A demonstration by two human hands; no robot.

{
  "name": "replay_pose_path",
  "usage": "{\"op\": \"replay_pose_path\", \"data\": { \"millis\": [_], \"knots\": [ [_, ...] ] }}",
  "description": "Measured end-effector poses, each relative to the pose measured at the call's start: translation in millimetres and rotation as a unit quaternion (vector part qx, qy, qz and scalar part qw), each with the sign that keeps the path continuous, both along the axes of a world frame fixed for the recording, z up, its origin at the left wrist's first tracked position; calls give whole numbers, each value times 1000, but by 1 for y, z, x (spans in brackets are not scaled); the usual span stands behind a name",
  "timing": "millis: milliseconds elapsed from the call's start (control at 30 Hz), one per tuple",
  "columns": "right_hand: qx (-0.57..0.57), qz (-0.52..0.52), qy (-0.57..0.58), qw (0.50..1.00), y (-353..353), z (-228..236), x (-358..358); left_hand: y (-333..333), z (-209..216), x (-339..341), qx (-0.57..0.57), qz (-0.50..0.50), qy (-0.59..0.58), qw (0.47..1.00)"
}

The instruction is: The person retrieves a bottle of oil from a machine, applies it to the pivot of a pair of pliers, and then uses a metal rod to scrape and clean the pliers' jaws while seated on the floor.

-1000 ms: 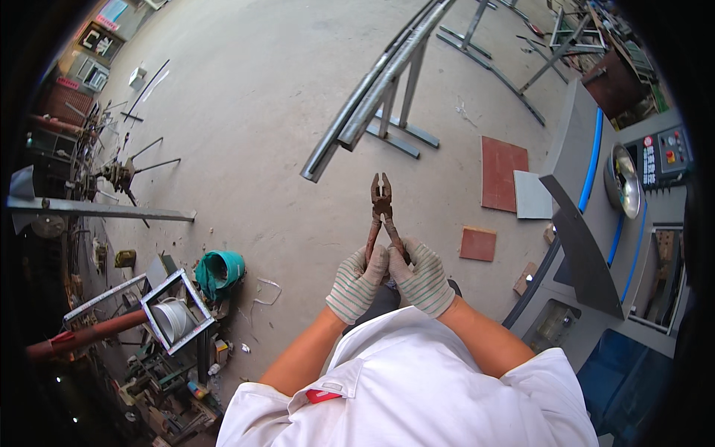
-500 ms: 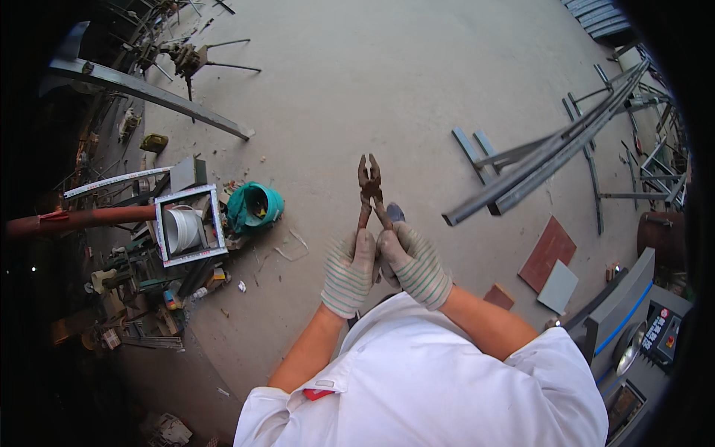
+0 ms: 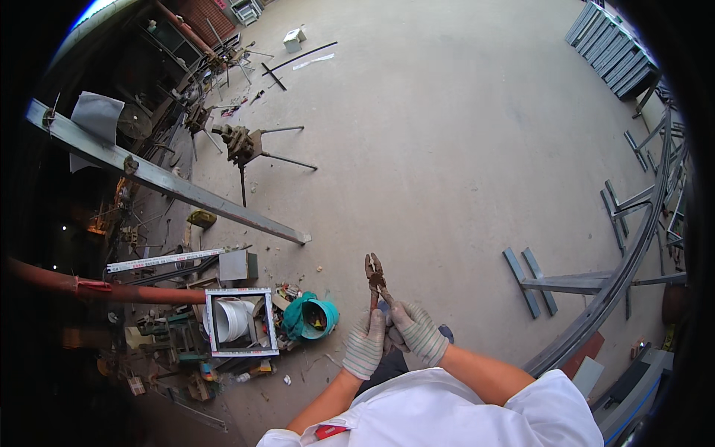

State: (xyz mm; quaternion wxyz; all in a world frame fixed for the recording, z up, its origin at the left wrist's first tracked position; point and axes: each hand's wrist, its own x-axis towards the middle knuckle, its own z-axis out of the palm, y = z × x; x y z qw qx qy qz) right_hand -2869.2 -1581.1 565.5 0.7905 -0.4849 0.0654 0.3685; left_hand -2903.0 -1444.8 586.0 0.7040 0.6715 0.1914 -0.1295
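A pair of rusty brown pliers [image 3: 376, 280] points away from me, its jaws slightly parted and nothing visible between them. My left hand [image 3: 366, 346], in a pale glove with green stripes, is closed around the left handle. The other handle is gripped by my right hand [image 3: 420, 334], wearing a matching glove. Both hands are close together in front of my white shirt, and the lower handle ends are hidden by the gloves.
Left stand a teal bucket [image 3: 322, 319], a white-edged square frame [image 3: 242, 352] with a white bucket [image 3: 232, 320], and scattered scrap. A slanting metal post [image 3: 186, 191] and a vise stand [image 3: 244, 146] lie farther off. Long metal bars [image 3: 646, 246] occupy the right.
The view has tilted forward, showing more floor ahead. My hands and the pliers appear lower in the picture. Both hands still hold the handles.
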Motion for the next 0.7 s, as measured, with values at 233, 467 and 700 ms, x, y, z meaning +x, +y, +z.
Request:
{"op": "replay_pose_path", "data": {
  "millis": [233, 467, 700],
  "knots": [
    [-24, -111, 22, 993, 92, 28, 140, 100, -2, 165, 10, -86, -16, 996],
    [-4, -99, 10, 995, 155, 65, 282, 170, 45, 308, -110, -95, 2, 989],
    [70, -46, 14, 996, 192, 48, 443, 215, 38, 458, -189, -40, 40, 980]
  ]
}}
